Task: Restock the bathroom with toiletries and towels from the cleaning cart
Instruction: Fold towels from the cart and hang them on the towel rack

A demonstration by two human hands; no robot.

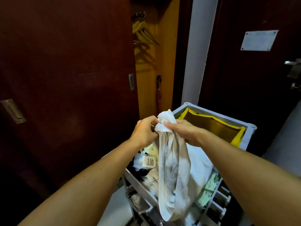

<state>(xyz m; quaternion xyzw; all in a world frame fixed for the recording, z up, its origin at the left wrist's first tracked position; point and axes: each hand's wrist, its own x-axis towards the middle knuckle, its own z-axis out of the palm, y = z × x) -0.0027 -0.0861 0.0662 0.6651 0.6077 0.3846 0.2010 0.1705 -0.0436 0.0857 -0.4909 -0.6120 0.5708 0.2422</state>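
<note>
A thin white plastic bag [174,176] hangs above the grey cleaning cart [251,128]. Both hands hold it at its bunched top. My left hand [145,131] pinches the top edge from the left, and my right hand [184,132] grips it from the right, thumb on top. The bag hangs limp and stretched, reaching down past the cart's top tray. Small packaged toiletries [149,160] lie in the tray to the left of the bag. White folded towels [200,167] lie behind the bag.
A yellow cloth liner [210,128] fills the cart's far bin. A dark sliding wardrobe door [65,79] stands to the left, with hangers [141,31] and an umbrella [158,95] in the open gap. A dark room door with a handle [293,69] is at the right.
</note>
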